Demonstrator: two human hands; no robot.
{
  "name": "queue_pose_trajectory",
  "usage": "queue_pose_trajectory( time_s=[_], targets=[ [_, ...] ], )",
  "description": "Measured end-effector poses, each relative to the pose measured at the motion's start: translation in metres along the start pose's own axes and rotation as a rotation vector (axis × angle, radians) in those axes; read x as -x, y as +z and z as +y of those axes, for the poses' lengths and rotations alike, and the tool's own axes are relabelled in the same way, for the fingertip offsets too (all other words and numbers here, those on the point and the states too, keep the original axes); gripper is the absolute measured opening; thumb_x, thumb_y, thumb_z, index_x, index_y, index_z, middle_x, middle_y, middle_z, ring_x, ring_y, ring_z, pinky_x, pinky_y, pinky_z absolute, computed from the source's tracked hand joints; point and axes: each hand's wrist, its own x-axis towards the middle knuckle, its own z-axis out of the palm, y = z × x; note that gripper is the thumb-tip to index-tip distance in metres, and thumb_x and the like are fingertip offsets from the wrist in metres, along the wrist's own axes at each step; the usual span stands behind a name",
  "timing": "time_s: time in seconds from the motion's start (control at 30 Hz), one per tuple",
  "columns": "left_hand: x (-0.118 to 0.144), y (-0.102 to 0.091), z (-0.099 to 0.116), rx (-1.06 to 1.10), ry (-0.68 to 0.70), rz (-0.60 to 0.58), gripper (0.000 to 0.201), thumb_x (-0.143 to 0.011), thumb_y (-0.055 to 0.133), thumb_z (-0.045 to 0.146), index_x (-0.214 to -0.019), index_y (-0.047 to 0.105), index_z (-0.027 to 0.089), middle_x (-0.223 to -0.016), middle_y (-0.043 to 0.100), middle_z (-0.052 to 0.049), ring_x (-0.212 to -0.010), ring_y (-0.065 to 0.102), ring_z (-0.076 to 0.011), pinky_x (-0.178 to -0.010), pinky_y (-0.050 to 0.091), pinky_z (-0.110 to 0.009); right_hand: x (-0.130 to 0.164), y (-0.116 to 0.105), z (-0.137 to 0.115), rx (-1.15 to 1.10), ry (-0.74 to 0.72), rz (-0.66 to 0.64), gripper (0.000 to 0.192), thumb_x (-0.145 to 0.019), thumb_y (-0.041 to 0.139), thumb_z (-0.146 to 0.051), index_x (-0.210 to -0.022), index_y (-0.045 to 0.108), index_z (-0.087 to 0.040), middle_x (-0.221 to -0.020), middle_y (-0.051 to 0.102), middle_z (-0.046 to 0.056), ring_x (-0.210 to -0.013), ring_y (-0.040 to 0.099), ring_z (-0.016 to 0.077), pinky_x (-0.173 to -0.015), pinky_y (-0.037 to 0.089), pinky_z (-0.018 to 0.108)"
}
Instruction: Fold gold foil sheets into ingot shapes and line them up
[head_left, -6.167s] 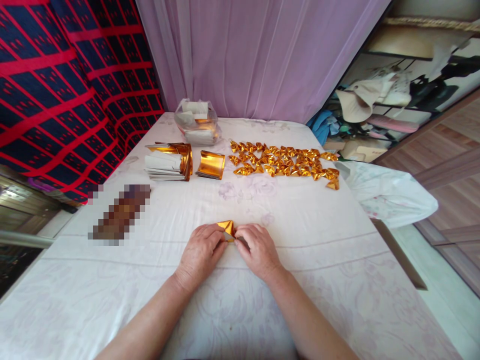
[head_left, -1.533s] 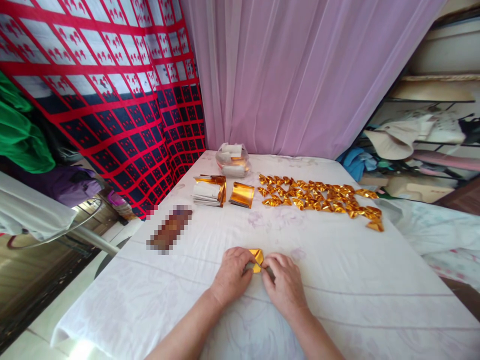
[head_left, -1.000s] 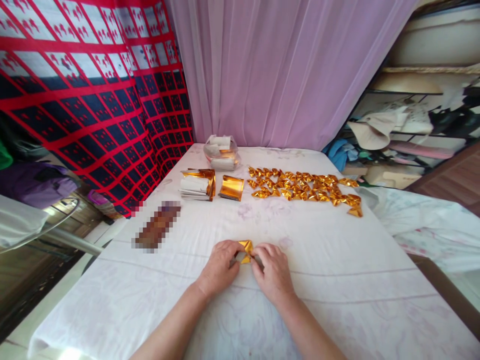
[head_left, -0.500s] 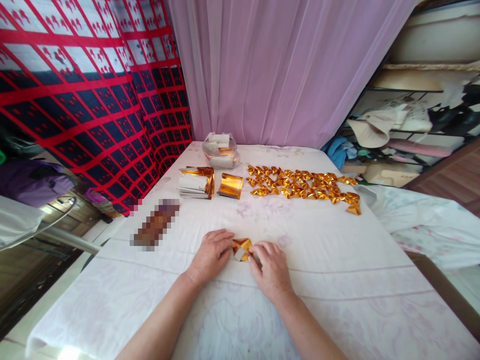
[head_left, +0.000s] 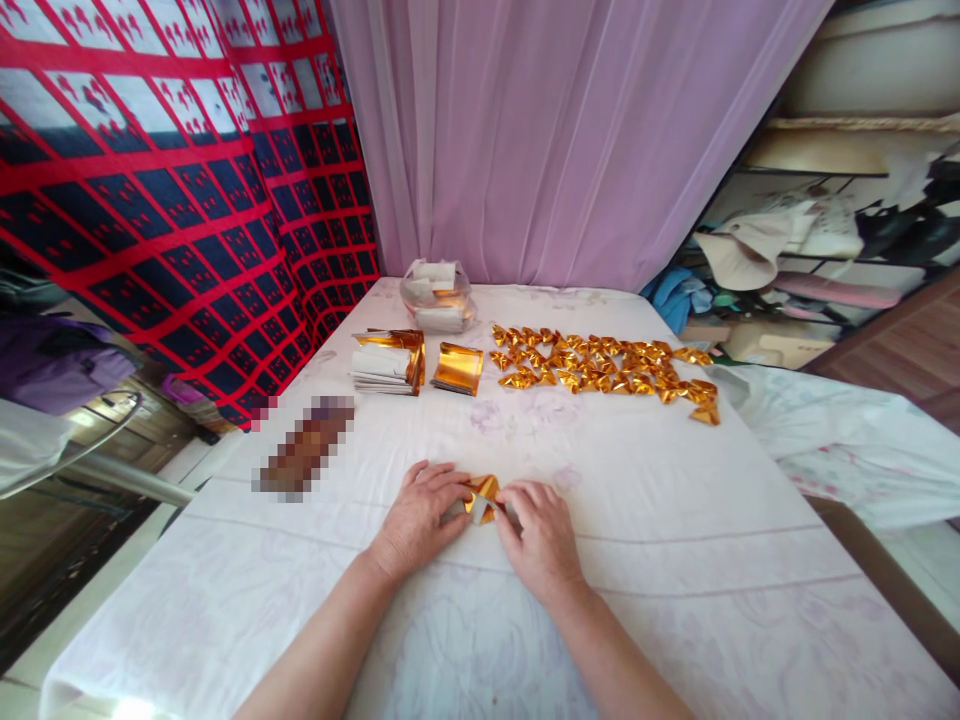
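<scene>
Left of the table: purple bag, metal bar, and red-and-dark checked cloth hanging up to its far left corner. Table wears a white cover with a pale floral print. On its left side, pixelated item, can't identify. Toward its far left: stack of foil sheets, ends splayed, clear bag of more sheets behind, small gold stack just beside. Near the table's middle, left hand grips one end of gold foil piece, part folded, pale patch showing; lilac curtain hangs behind the table's far edge; right hand pinches the other end. Far right of table: folded gold pieces in rough rows. Right of table: blue cloth, pale hat on crowded shelving, white printed fabric lower.
</scene>
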Motion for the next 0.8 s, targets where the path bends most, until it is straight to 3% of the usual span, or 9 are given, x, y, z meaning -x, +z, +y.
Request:
queue_pose_trajectory(
  time_s=[0.2,0.4,0.8],
  targets=[
    [0.0003,-0.0006,0.0000,0.010,0.034,0.014,0.025,-0.078,0.069,0.024,-0.102,0.066,0.026,-0.119,0.069,-0.003,-0.117,0.057,-0.0242,-0.109,0.031,-0.047,0.0005,0.0017,0.0016,-0.036,-0.011,-0.009,0.008,-0.090,0.054,-0.022,-0.093,0.061,-0.023,-0.097,0.065,0.004,-0.093,0.054,0.0203,-0.082,0.038,0.033],
    [0.0020,0.0031,-0.0024,0.012,0.024,0.056,0.040,-0.077,0.069,0.026,-0.115,0.058,0.024,-0.114,0.069,-0.006,-0.112,0.059,-0.0238,-0.106,0.035,-0.046,0.0001,-0.0002,-0.0001,-0.067,-0.004,-0.040,0.012,-0.091,0.052,-0.021,-0.094,0.064,-0.023,-0.099,0.064,0.005,-0.094,0.055,0.0205,-0.083,0.037,0.034],
    [0.0019,0.0020,-0.0028,-0.022,0.088,0.050,0.034,-0.081,0.068,0.028,-0.115,0.065,0.025,-0.117,0.070,-0.005,-0.112,0.059,-0.0238,-0.104,0.037,-0.046,-0.0006,-0.0022,-0.0025,-0.044,-0.019,-0.036,0.013,-0.090,0.052,-0.018,-0.094,0.065,-0.023,-0.099,0.065,0.005,-0.093,0.055,0.0203,-0.082,0.038,0.034]
  ],
)
